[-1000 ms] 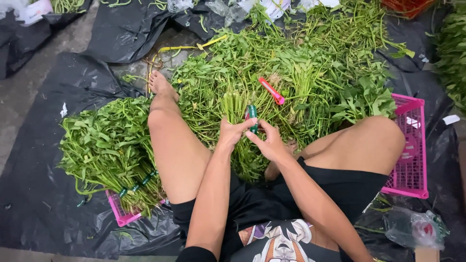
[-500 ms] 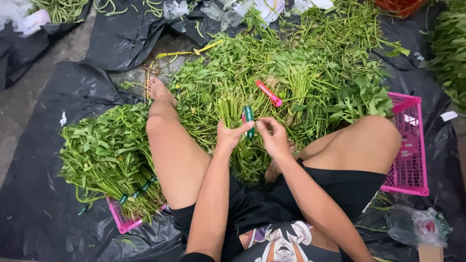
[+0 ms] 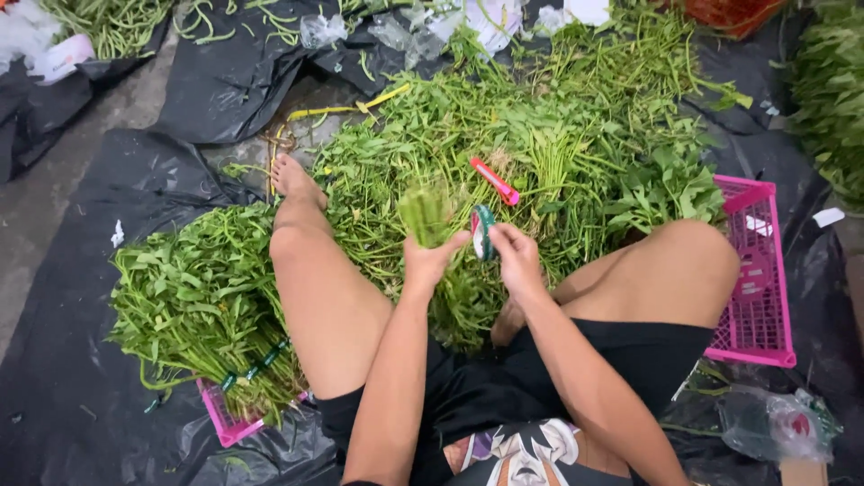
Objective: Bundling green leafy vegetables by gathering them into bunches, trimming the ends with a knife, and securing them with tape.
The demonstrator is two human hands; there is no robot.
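My left hand (image 3: 430, 261) grips a bundle of green leafy stems (image 3: 425, 212) by its cut ends, held upright over my lap. Right beside it, my right hand (image 3: 515, 256) holds a small roll of green tape (image 3: 483, 232). A large loose heap of the same greens (image 3: 549, 153) lies in front of me, with a pink-handled tool (image 3: 494, 181) resting on top. My bare left leg (image 3: 310, 279) stretches out through the greens.
A stack of tied bundles (image 3: 202, 301) lies on a pink basket (image 3: 225, 423) at the left. Another pink basket (image 3: 760, 297) stands by my right knee. Black plastic sheeting (image 3: 63, 387) covers the concrete ground. A plastic bag (image 3: 774, 425) lies at bottom right.
My left hand has lifted the bundle of stems upright, away from the heap. The right hand with the tape roll has stayed close beside it.
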